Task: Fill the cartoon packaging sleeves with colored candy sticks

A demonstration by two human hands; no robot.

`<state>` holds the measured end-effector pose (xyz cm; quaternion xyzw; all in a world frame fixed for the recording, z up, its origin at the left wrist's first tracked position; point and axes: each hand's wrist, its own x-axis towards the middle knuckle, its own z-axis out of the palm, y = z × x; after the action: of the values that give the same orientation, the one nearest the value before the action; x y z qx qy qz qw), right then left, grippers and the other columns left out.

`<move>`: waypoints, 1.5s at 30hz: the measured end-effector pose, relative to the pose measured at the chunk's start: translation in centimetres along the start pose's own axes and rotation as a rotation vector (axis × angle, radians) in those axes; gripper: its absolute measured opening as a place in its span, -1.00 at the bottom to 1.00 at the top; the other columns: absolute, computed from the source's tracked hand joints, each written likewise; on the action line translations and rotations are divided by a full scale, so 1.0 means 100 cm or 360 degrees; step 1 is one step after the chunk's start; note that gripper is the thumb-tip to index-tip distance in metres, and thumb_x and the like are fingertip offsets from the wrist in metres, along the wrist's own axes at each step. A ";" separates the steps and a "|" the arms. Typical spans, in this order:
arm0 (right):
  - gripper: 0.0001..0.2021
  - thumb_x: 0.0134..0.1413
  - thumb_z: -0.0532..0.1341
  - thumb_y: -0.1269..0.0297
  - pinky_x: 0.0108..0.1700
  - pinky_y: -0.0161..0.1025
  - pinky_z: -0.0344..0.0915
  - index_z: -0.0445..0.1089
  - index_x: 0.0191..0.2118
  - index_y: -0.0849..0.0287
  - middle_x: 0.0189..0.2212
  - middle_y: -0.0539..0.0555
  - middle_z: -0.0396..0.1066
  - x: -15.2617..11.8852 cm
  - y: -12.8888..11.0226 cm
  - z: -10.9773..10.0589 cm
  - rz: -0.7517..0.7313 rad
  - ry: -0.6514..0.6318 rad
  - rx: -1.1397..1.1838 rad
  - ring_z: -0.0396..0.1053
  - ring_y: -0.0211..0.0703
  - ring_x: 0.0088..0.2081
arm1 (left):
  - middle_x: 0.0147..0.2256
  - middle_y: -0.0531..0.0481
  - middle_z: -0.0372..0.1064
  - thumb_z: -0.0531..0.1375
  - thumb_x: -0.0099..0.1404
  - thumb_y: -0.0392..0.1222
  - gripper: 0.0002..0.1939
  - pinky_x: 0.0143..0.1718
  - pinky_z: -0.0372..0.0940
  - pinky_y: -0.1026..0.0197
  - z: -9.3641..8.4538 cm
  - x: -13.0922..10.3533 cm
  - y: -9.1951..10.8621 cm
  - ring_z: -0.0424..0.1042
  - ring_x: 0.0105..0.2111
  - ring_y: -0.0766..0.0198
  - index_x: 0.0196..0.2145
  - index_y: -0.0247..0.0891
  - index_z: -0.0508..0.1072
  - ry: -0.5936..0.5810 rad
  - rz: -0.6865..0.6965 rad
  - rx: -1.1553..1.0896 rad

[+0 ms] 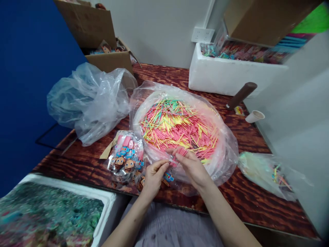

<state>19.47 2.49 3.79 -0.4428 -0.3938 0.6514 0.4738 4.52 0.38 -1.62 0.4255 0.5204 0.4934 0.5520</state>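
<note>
Both of my hands meet at the near edge of a wide basin lined with clear plastic (228,147). Heaped inside it are thin pink, yellow and green sticks (180,128). My right hand (194,168) is closed around a short bunch of pink sticks (182,151). Thumb and forefinger of my left hand (154,176) pinch the edge of a small clear packet (172,161), partly hidden by the fingers. Left of it lies a pile of clear packets (125,156) with brown cartoon faces, blue lettering and pink sticks.
A crumpled plastic bag (100,99) lies at the left, before an open cardboard box (110,60). Behind right stands a white foam box (226,73). A brown tube (241,96), a paper cup (255,116) and a plastic bag (267,173) sit right. Lower left is another foam box (109,199).
</note>
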 end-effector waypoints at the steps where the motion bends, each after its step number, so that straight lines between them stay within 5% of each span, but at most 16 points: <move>1: -0.79 0.10 0.27 0.14 0.06 -0.09 0.32 0.43 -0.19 0.12 -0.05 0.12 0.49 -0.003 0.000 0.002 -0.0009 -0.0040 -0.0134 0.40 0.00 0.02 | -0.31 -0.05 0.59 0.28 0.16 -0.12 -0.80 -0.19 0.38 0.21 0.000 0.000 0.000 0.51 -0.29 0.18 -0.30 -0.25 0.63 0.0001 0.0006 -0.0020; 6: -0.59 0.23 0.17 0.14 0.07 -0.13 0.31 0.16 0.17 -0.08 0.11 0.09 0.33 -0.015 -0.002 0.012 -0.0225 0.0027 -0.0392 0.35 -0.09 0.08 | -0.27 -0.03 0.58 0.26 0.20 -0.13 -0.80 -0.14 0.37 0.21 -0.005 -0.001 0.004 0.51 -0.24 0.19 -0.26 -0.22 0.62 0.0005 0.0081 -0.0067; 11: -0.84 0.28 0.12 0.19 0.09 -0.12 0.24 0.42 -0.15 0.04 -0.06 0.11 0.42 -0.024 -0.003 0.022 -0.0500 0.0055 -0.0850 0.34 -0.04 0.03 | -0.27 -0.02 0.57 0.27 0.22 -0.12 -0.81 -0.15 0.36 0.24 -0.007 -0.001 0.003 0.49 -0.24 0.22 -0.25 -0.22 0.61 -0.0022 0.0108 -0.0150; 14: -0.81 0.29 0.11 0.19 0.06 -0.13 0.25 0.43 -0.11 0.05 -0.08 0.10 0.43 -0.027 -0.009 0.022 -0.0523 0.0038 -0.0827 0.35 -0.05 0.00 | -0.30 0.01 0.55 0.29 0.20 -0.13 -0.83 -0.17 0.34 0.28 -0.011 -0.001 0.005 0.47 -0.27 0.26 -0.27 -0.22 0.60 0.0016 0.0086 -0.0197; 18: -0.81 0.26 0.13 0.17 -0.04 -0.18 0.31 0.43 -0.15 0.09 -0.15 0.08 0.47 -0.026 -0.012 0.001 -0.0448 0.0304 -0.0606 0.40 -0.09 -0.10 | -0.36 0.05 0.52 0.33 0.16 -0.11 -0.82 -0.30 0.32 0.34 -0.038 -0.001 0.025 0.44 -0.36 0.33 -0.29 -0.23 0.58 0.0239 0.0078 -0.0253; 23: -0.83 0.19 0.18 0.16 -0.14 -0.21 0.30 0.44 -0.26 0.13 -0.31 0.05 0.48 -0.020 0.009 -0.032 -0.0331 0.0480 -0.0613 0.41 -0.10 -0.22 | -0.37 0.09 0.48 0.39 0.06 -0.18 -0.79 -0.29 0.30 0.38 -0.086 0.014 0.065 0.41 -0.38 0.40 -0.31 -0.24 0.55 0.0627 0.0385 -0.0429; 31: -0.82 0.17 0.15 0.18 -0.15 -0.19 0.26 0.43 -0.29 0.14 -0.35 0.05 0.46 -0.018 0.037 -0.035 -0.0163 0.0196 -0.0820 0.39 -0.08 -0.25 | -0.47 0.13 0.37 0.38 0.05 -0.21 -0.78 -0.45 0.24 0.43 -0.105 0.027 0.075 0.32 -0.50 0.45 -0.37 -0.28 0.44 0.0511 0.0295 -0.0441; 40: -0.84 0.24 0.13 0.22 -0.17 -0.23 0.30 0.43 -0.25 0.12 -0.34 0.02 0.47 -0.012 0.017 0.017 -0.0285 -0.0041 -0.0750 0.42 -0.13 -0.24 | -0.39 0.10 0.36 0.38 0.05 -0.19 -0.77 -0.38 0.28 0.39 -0.092 0.017 0.069 0.34 -0.43 0.41 -0.36 -0.27 0.44 0.0335 0.0116 -0.0562; 45: -0.74 0.26 0.13 0.31 -0.03 -0.20 0.28 0.34 0.05 0.02 -0.09 0.06 0.40 -0.011 -0.003 0.048 -0.0667 -0.0079 -0.0742 0.37 -0.14 -0.07 | -0.45 0.12 0.33 0.38 0.08 -0.17 -0.78 -0.42 0.23 0.41 -0.079 0.011 0.067 0.30 -0.48 0.44 -0.37 -0.27 0.43 0.0199 0.0056 -0.0495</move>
<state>15.15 1.05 5.77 -0.4327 -0.6267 0.4424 0.4735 -4.02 2.14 4.00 0.3123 0.4636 0.6031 0.5690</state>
